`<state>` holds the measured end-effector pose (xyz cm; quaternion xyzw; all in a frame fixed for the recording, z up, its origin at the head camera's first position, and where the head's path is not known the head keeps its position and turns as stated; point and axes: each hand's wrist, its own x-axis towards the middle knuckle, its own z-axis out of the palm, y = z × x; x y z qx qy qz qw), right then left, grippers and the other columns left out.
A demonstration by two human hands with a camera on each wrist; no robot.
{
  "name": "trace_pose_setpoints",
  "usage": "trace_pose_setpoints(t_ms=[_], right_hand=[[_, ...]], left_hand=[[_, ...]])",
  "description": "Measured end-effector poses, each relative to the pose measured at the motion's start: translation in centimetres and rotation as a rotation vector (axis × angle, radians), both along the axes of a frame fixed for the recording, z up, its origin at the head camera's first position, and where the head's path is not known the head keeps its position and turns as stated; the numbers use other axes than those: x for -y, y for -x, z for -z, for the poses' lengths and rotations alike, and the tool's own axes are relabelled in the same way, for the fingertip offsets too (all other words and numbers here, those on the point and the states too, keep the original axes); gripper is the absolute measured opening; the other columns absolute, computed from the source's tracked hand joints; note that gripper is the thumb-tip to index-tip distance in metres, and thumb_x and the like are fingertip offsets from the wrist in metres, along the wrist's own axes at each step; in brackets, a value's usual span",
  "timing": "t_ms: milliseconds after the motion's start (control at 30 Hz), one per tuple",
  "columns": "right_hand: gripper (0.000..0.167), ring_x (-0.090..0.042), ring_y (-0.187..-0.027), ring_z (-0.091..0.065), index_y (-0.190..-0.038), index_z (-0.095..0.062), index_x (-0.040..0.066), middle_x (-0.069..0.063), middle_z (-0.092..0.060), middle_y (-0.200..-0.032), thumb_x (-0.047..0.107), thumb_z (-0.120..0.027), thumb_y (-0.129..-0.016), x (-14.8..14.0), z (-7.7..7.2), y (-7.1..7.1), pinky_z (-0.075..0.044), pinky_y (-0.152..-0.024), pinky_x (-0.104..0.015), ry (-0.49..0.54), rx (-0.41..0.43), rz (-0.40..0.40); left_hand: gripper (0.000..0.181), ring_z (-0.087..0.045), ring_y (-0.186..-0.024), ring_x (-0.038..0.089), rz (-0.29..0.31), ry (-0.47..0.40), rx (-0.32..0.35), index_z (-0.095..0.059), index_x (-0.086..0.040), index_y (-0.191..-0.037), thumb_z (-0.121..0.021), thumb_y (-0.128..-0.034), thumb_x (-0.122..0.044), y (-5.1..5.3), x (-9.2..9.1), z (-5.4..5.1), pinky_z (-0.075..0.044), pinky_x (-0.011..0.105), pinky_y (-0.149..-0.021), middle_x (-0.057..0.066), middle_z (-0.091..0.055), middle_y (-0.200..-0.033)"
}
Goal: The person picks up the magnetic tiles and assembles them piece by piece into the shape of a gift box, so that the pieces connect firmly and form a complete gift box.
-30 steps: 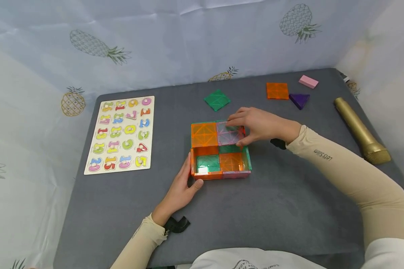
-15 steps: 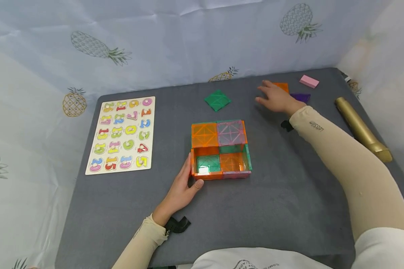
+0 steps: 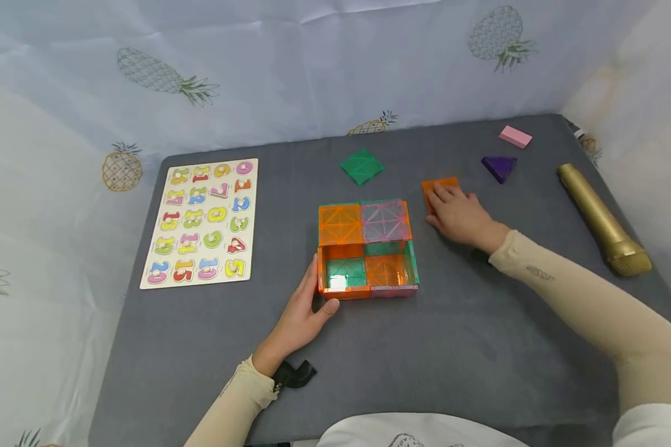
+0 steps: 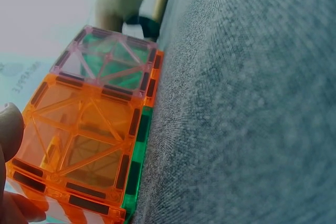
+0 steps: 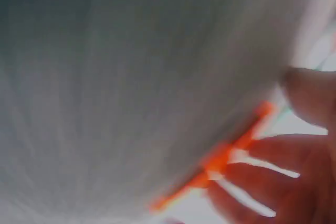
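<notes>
A box of see-through magnetic tiles (image 3: 340, 225) stands mid-table, its back half topped by an orange tile and a pinkish-purple tile (image 3: 386, 221), its front half uncovered. My left hand (image 3: 299, 316) rests against its left wall near the front corner, fingers straight; in the left wrist view the thumb and a fingertip show beside the orange tiles (image 4: 84, 129). To the right of the box, my right hand (image 3: 460, 217) lies over a loose orange square tile (image 3: 433, 186), fingers spread on it. The right wrist view is blurred, with the fingers along the orange tile's edge (image 5: 218, 158).
A green tile (image 3: 361, 166) lies behind the box. Toward the back right are a purple triangle (image 3: 499, 167) and a pink block (image 3: 515, 136), with a gold microphone (image 3: 601, 217) at the right edge. On the left lies a number puzzle board (image 3: 201, 223).
My right hand left the pinkish-purple tile on the box, reached to the back right, and came forward with the loose orange tile beneath it. My left hand stayed at the box.
</notes>
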<state>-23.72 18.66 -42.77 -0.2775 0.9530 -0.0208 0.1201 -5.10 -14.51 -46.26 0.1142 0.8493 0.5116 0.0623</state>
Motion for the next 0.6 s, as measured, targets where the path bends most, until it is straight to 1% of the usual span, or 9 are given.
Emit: trace_pose_setpoints(t_ms=[67,133,200,233,300,367,433,500,600], right_hand=[[0.062,-0.048,-0.131,-0.037,-0.144,-0.039,-0.004,-0.031,-0.033,-0.148,0.032,-0.057,-0.097,0.5,-0.5,-3.4,-0.040,-0.091,-0.068,-0.012,-0.024,-0.081],[0.064,-0.048,-0.123,-0.044,-0.142,-0.043,-0.002,-0.031,-0.038,-0.145,0.035,-0.061,-0.093,0.8,-1.3,-6.2,-0.046,-0.085,-0.063,-0.020,0.000,-0.151],[0.065,-0.046,-0.119,-0.048,-0.142,-0.046,0.001,-0.029,-0.044,-0.142,0.038,-0.063,-0.092,1.1,-2.1,-7.9,-0.049,-0.083,-0.059,-0.022,0.048,-0.197],[0.064,-0.044,-0.119,-0.049,-0.141,-0.047,0.002,-0.027,-0.047,-0.140,0.038,-0.065,-0.091,1.2,-2.5,-8.3,-0.049,-0.084,-0.058,-0.010,0.065,-0.202],[0.063,-0.041,-0.120,-0.049,-0.139,-0.051,0.006,-0.021,-0.051,-0.138,0.038,-0.068,-0.088,1.1,-3.0,-8.4,-0.048,-0.086,-0.057,0.008,0.072,-0.203],[0.063,-0.039,-0.125,-0.046,-0.139,-0.052,0.009,-0.018,-0.050,-0.139,0.036,-0.072,-0.085,0.9,-3.1,-7.7,-0.044,-0.091,-0.061,0.017,0.066,-0.203],[0.068,-0.040,-0.130,-0.040,-0.140,-0.049,0.012,-0.018,-0.046,-0.143,0.034,-0.076,-0.082,0.4,-2.9,-6.9,-0.040,-0.092,-0.066,0.014,0.073,-0.210],[0.074,-0.042,-0.134,-0.034,-0.144,-0.045,0.013,-0.020,-0.039,-0.148,0.032,-0.078,-0.080,-0.2,-2.6,-6.4,-0.037,-0.093,-0.070,0.004,0.101,-0.227],[0.080,-0.043,-0.134,-0.034,-0.148,-0.038,0.015,-0.021,-0.036,-0.149,0.030,-0.078,-0.080,-0.9,-1.8,-5.8,-0.038,-0.092,-0.070,0.026,0.134,-0.261]], left_hand=[[0.091,-0.016,-0.148,0.024,0.006,0.004,0.000,0.001,-0.016,-0.156,-0.057,-0.0924,-0.047,0.0,0.0,-0.1,-0.022,0.052,-0.116,0.003,-0.008,-0.162],[0.091,-0.015,-0.149,0.024,0.010,0.003,0.003,0.001,-0.016,-0.156,-0.055,-0.0922,-0.050,0.0,0.1,-0.2,-0.021,0.052,-0.116,0.003,-0.008,-0.163],[0.091,-0.015,-0.149,0.024,0.010,-0.001,0.003,0.001,-0.015,-0.156,-0.054,-0.0923,-0.051,0.0,0.1,-0.3,-0.021,0.052,-0.116,0.003,-0.008,-0.162],[0.091,-0.015,-0.149,0.024,0.009,-0.002,0.002,0.001,-0.015,-0.156,-0.054,-0.0924,-0.050,0.0,0.1,-0.3,-0.021,0.052,-0.116,0.003,-0.008,-0.162],[0.091,-0.015,-0.149,0.024,0.009,-0.006,0.000,0.001,-0.015,-0.156,-0.055,-0.0930,-0.048,0.0,0.1,-0.4,-0.021,0.052,-0.116,0.003,-0.007,-0.162],[0.090,-0.015,-0.149,0.024,0.008,-0.006,0.001,0.001,-0.015,-0.156,-0.057,-0.0935,-0.044,0.0,0.0,-0.4,-0.021,0.052,-0.116,0.002,-0.007,-0.163],[0.090,-0.015,-0.149,0.023,0.011,-0.003,0.004,0.001,-0.015,-0.156,-0.058,-0.0937,-0.041,0.0,0.0,-0.3,-0.021,0.051,-0.116,0.002,-0.007,-0.163],[0.090,-0.015,-0.149,0.023,0.013,-0.004,0.010,0.001,-0.014,-0.156,-0.058,-0.0938,-0.040,0.0,0.0,-0.3,-0.021,0.051,-0.116,0.002,-0.006,-0.163],[0.090,-0.015,-0.149,0.024,0.008,-0.004,0.011,0.002,-0.016,-0.156,-0.056,-0.0931,-0.046,0.0,0.1,-0.2,-0.021,0.052,-0.116,0.002,-0.007,-0.163]])
